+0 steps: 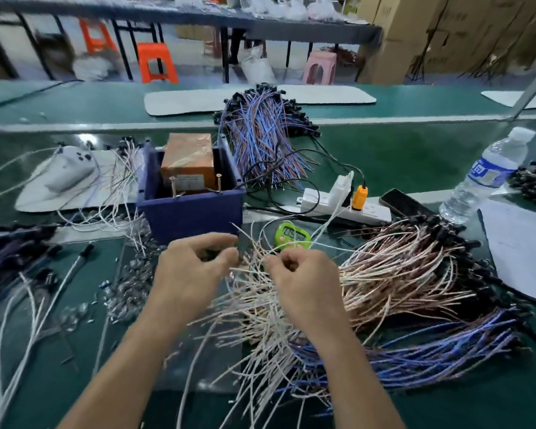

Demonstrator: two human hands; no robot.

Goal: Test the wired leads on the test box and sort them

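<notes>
Seen from the head camera, both hands work at the near edge of a loose pile of white leads [260,308] on the green bench, just in front of the blue test box [189,212]. The right hand [304,283] has its fingers curled in, pinching strands of that pile. The left hand [192,270] is curled too, thumb near forefinger, but blur hides what it holds.

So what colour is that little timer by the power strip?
Bright green; the timer shows best in the head view.
</notes>
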